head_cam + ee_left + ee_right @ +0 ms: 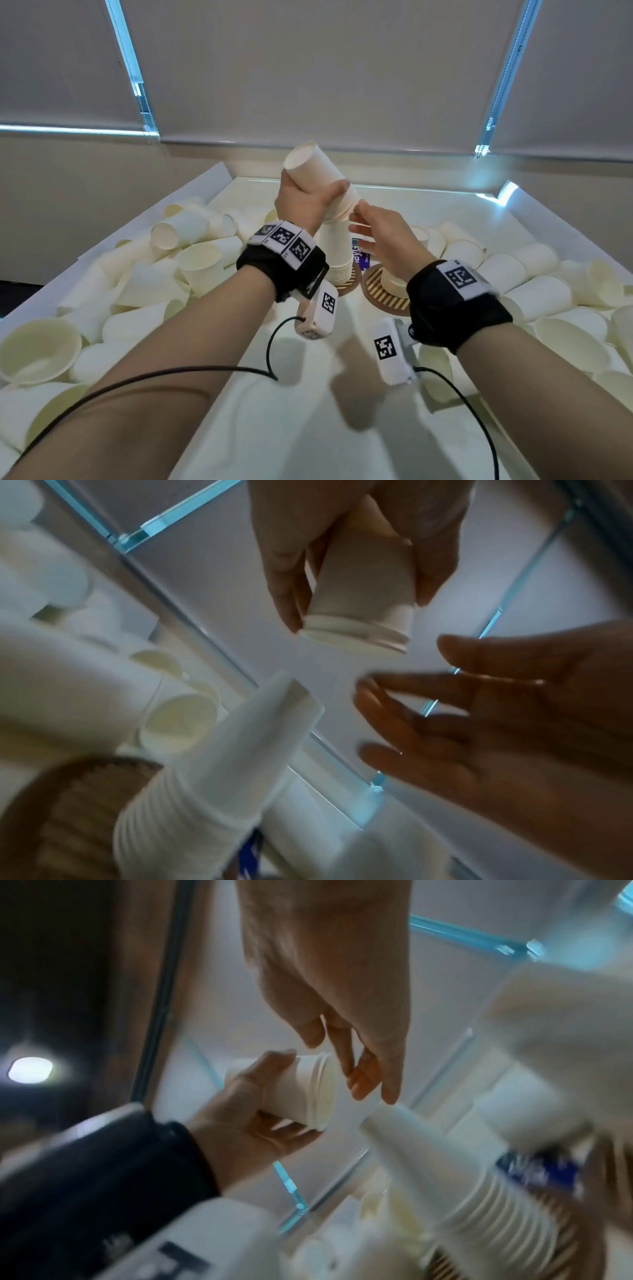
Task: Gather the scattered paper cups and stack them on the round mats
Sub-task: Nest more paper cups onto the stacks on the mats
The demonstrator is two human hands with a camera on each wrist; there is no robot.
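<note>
Nested paper cups (317,174) held in air above the tall cup stack (337,253), long axis tilted, base up-left, rims down-right toward the stack top. Left hand (303,202) grips them around the body. Right hand (383,236) open, fingers spread, just beside the rims. Stack stands on a round mat (349,286); second round mat (380,296) carries one upturned cup (394,281). Loose cups (191,253) are piled on both sides of the table.
</note>
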